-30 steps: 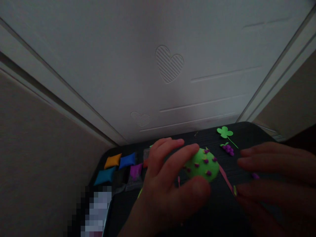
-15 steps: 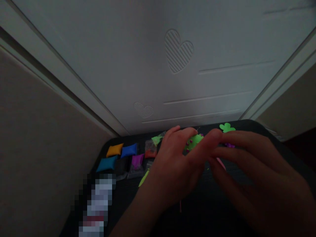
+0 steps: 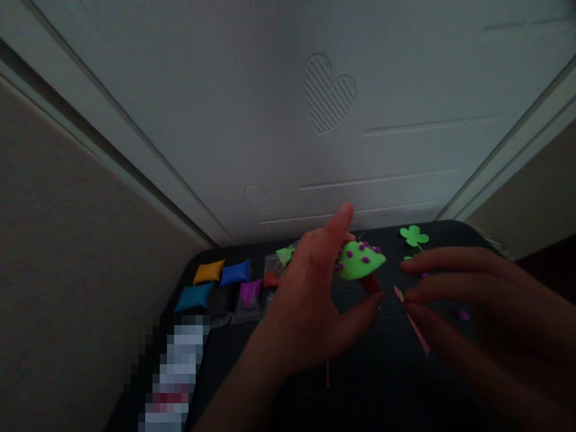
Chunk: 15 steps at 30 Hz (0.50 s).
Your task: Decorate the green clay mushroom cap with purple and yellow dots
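My left hand (image 3: pixel 319 300) holds up a bright green clay lump (image 3: pixel 360 261) dotted with small purple bits, gripped between thumb and fingers above the dark table (image 3: pixel 387 372). My right hand (image 3: pixel 472 300) is just to its right, fingers pinched on a thin pink stick tool (image 3: pixel 411 318) that points toward the lump. A green clay clover (image 3: pixel 414 236) with a thin stem lies at the table's far right. A small purple bit (image 3: pixel 462 314) lies on the table under my right hand.
Clay packets lie at the table's far left: orange (image 3: pixel 208 272), blue (image 3: pixel 235 272), teal (image 3: pixel 194 295), purple (image 3: pixel 251 293) and red (image 3: pixel 271 279). A white panel with embossed hearts (image 3: pixel 328 93) stands behind the table. A blurred-out package (image 3: pixel 173 378) sits at the near left.
My left hand has lifted and turned the green lump, which now shows clear of the fingers. My right hand has drawn back to the right with the pink tool.
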{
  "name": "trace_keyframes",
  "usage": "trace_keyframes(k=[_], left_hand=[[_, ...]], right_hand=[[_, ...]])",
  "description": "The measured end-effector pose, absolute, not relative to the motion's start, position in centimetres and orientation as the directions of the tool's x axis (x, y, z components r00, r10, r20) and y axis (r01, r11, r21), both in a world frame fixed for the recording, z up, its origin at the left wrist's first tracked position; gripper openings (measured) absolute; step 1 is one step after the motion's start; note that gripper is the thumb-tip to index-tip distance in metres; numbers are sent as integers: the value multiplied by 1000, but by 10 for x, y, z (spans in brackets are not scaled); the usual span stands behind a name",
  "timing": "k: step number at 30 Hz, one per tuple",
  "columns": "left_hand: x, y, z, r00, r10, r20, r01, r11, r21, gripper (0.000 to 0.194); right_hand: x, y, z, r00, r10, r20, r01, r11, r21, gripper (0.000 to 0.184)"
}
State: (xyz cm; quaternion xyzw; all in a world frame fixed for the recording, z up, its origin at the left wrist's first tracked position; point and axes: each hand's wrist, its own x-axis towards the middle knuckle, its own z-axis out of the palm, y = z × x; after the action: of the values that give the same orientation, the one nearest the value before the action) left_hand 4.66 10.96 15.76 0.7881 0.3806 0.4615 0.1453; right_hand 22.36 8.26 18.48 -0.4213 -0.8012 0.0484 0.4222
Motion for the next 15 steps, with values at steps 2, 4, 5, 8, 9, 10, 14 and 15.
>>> trace_keyframes(k=[2,4,5,8,9,10,14,15], left_hand=[[44,111,158,257,745,616,458,-655,601,93],[41,112,158,247,733,634,458,-665,590,93],[40,113,158,247,722,646,461,-674,577,94],[37,113,160,267,684,679,477,-706,523,97],[36,113,160,277,673,686,485,-714,505,98],[35,113,161,286,666,689,494,-719,489,98],[32,111,164,336,647,685,521,-733,437,100],[32,110,165,347,648,678,532,-731,426,99]], right_hand=[[225,82,186,-332,711,620,582,671,-459,14],[226,83,186,-375,702,606,535,698,-476,13],[226,83,186,-391,697,602,513,708,-486,14],[226,87,186,-437,694,573,459,719,-522,15],[227,87,186,-449,693,564,446,721,-530,14],[227,88,185,-458,696,553,439,718,-540,13],[226,90,184,-482,732,481,441,678,-588,19],[225,90,184,-494,738,460,442,668,-598,20]])
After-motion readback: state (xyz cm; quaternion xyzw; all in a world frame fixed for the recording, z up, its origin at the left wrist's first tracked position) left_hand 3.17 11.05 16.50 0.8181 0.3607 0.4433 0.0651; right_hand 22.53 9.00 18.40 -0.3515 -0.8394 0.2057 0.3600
